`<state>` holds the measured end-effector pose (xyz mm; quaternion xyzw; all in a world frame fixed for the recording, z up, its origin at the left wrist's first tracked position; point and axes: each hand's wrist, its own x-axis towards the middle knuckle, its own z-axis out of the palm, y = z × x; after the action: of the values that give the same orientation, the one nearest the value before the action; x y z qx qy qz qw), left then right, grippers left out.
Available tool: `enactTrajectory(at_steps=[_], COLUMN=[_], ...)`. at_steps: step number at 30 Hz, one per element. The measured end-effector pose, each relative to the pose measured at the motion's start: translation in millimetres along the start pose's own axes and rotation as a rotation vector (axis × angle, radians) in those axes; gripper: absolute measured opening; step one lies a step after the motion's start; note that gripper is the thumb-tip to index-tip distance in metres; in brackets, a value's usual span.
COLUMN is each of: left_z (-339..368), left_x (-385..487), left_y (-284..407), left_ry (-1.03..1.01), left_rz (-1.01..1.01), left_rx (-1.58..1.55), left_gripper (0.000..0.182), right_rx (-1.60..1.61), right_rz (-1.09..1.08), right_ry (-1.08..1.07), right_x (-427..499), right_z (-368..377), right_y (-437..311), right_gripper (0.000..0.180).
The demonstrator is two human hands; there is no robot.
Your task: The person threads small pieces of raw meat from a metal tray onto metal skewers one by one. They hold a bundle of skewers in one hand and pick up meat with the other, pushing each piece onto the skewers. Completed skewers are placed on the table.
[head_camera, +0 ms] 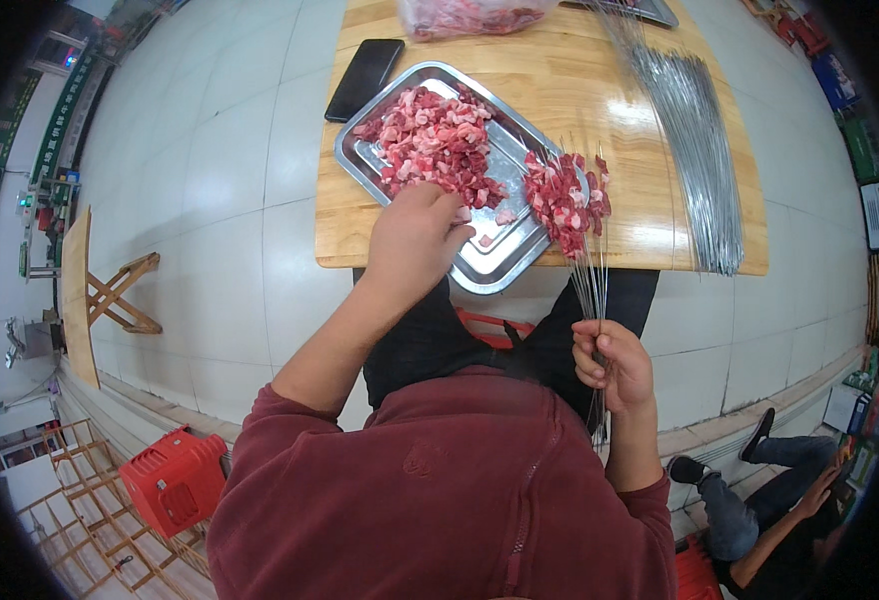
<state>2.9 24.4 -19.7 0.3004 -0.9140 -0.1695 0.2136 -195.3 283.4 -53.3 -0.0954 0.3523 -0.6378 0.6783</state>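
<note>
A stainless steel tray lies at an angle on the wooden table, holding a heap of diced raw meat. My left hand is over the tray's near left edge with its fingertips closed on a small pale piece of meat. My right hand, low in front of the table, grips a bundle of thin metal skewers. Their far ends carry threaded meat, which rests over the tray's right rim. To the right, a large pile of bare metal skewers lies on the table.
A black smartphone is beside the tray on the wooden table. At the far edge are a plastic bag of meat and part of another metal tray. A seated person is at the lower right; red plastic stools stand lower left.
</note>
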Motion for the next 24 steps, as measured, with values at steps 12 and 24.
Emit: enactTrajectory(at_steps=[12,24], left_z=[0.3,-13.9], left_x=[31.9,33.9], left_y=[-4.8,-6.6], left_ry=[0.123,0.083], left_rz=[0.109,-0.423], left_rx=[0.119,-0.866], left_gripper=[0.017,0.016], right_rx=[-0.162,-0.187], right_rz=[-0.001,0.010], right_ry=[0.086,0.078], right_x=[-0.6,0.9], right_z=[12.6,5.9], right_y=[-2.2,0.7], right_gripper=[0.031,0.029])
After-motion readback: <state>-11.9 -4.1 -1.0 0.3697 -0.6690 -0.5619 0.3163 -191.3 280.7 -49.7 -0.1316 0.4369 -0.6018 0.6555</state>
